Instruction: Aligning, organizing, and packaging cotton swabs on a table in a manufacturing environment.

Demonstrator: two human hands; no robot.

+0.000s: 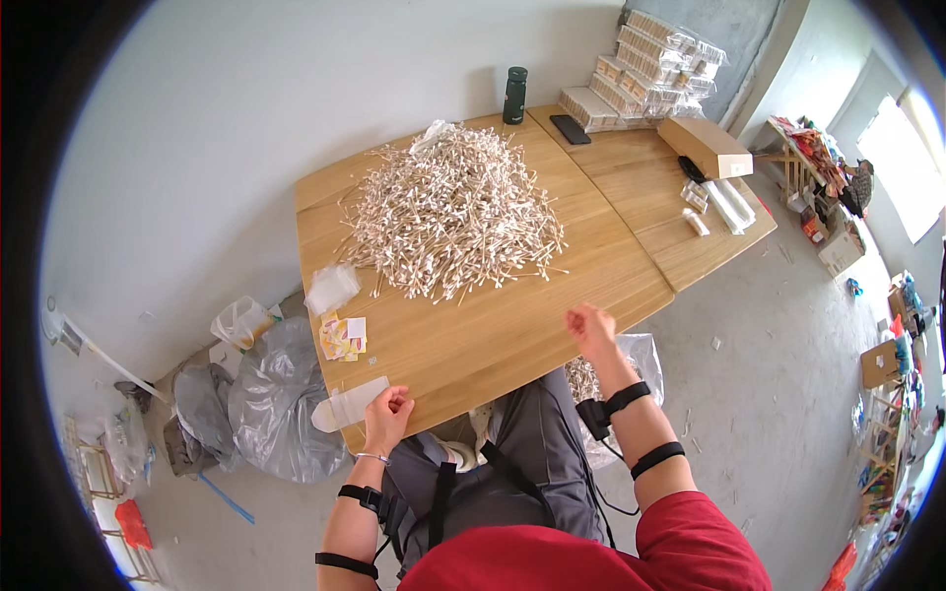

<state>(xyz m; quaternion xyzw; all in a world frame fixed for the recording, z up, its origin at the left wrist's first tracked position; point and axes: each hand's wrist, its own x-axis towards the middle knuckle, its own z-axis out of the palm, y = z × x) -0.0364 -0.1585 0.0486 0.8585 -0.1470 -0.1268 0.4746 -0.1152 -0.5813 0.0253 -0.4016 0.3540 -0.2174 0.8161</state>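
left hand [386, 412]: near left, fingers curled, pinching shut.
right hand [591, 328]: raised at right, fingers loosely curled.

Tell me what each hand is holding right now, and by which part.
Left hand grips the clear plastic bag at its right end. Right hand is closed above the table edge; any contents cannot be told.

Wooden table [512, 325] carries a large heap of cotton swabs [453, 212]. Clear bags [333, 288], paper slips [343, 338] lie near its left edge. Dark bottle [515, 95] stands at the far edge.

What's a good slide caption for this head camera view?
Seated at a wooden table heaped with cotton swabs, left hand holds a clear bag; right hand hovers closed.
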